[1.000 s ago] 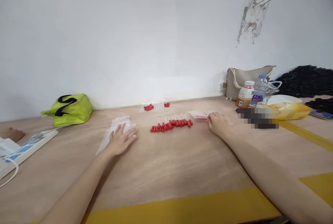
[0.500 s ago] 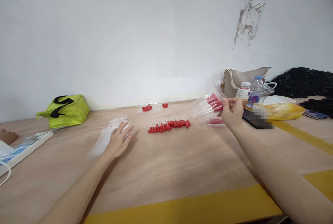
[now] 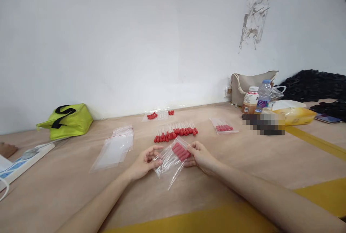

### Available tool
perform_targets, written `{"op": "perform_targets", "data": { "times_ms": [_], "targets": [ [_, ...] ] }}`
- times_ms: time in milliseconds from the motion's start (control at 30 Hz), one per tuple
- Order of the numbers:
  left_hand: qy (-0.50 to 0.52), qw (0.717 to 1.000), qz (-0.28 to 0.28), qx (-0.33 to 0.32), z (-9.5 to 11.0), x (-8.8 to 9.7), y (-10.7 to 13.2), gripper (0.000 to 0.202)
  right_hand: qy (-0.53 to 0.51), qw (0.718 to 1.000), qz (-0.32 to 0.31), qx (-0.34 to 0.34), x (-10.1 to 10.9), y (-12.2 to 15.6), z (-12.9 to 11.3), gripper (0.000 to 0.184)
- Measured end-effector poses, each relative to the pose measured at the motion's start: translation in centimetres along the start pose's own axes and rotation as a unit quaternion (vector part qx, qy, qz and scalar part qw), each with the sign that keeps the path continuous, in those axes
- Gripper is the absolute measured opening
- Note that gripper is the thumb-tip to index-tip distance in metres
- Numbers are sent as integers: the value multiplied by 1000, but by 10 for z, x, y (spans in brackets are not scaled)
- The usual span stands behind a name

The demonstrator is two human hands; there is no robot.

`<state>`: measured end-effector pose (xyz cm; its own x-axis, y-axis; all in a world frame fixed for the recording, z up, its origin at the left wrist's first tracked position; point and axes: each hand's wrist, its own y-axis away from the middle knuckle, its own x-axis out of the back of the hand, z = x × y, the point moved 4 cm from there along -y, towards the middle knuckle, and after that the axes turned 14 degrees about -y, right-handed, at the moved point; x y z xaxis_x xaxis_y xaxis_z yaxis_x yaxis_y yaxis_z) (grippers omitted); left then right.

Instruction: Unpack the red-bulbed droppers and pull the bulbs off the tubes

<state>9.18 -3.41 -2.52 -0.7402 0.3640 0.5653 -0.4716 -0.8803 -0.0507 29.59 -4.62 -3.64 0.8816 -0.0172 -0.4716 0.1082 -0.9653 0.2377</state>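
Between my hands, above the table's near middle, is a clear zip bag (image 3: 169, 171) holding several thin pieces with red ends, which look like droppers. My right hand (image 3: 201, 158) pinches its upper right edge by the red ends. At the opposite side, the thumb and fingers of my left hand (image 3: 146, 161) close on the bag's edge. Just beyond lies a row of loose red-ended droppers (image 3: 175, 132), red ends toward me. A stack of flat clear bags (image 3: 113, 150) rests left of the row. To the right lies another filled zip bag (image 3: 224, 126).
Near the wall lies a clear bag with red pieces (image 3: 152, 116). At left are a lime-green bag (image 3: 71, 121), a power strip (image 3: 27, 159) and another person's hand (image 3: 7, 150). Bottles (image 3: 250, 100), a beige bag (image 3: 251, 79) and a yellow tissue pack (image 3: 297, 116) stand at right.
My right hand has brought the filled bag from the right down to the middle. My left hand has moved right, away from the flat bags, and now grips the filled bag too.
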Motion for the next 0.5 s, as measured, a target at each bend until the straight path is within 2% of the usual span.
{"op": "perform_targets", "data": {
  "times_ms": [133,200,267,367,500],
  "targets": [
    [-85,996,-3,1,-8,7,-2,48,145,987,-51,-51,6,-1,-4,13],
    [-160,987,23,-11,-5,12,-2,40,203,974,-74,-69,9,-2,-5,15],
    [-249,965,64,-55,8,12,-2,31,236,963,-92,-87,10,-3,-4,19],
    [-339,924,72,-160,33,-4,-3,23,245,960,-104,-91,11,-4,-1,21],
    [-402,873,47,-273,54,-32,-17,31,243,960,-117,-71,10,-3,-1,19]
  ]
}}
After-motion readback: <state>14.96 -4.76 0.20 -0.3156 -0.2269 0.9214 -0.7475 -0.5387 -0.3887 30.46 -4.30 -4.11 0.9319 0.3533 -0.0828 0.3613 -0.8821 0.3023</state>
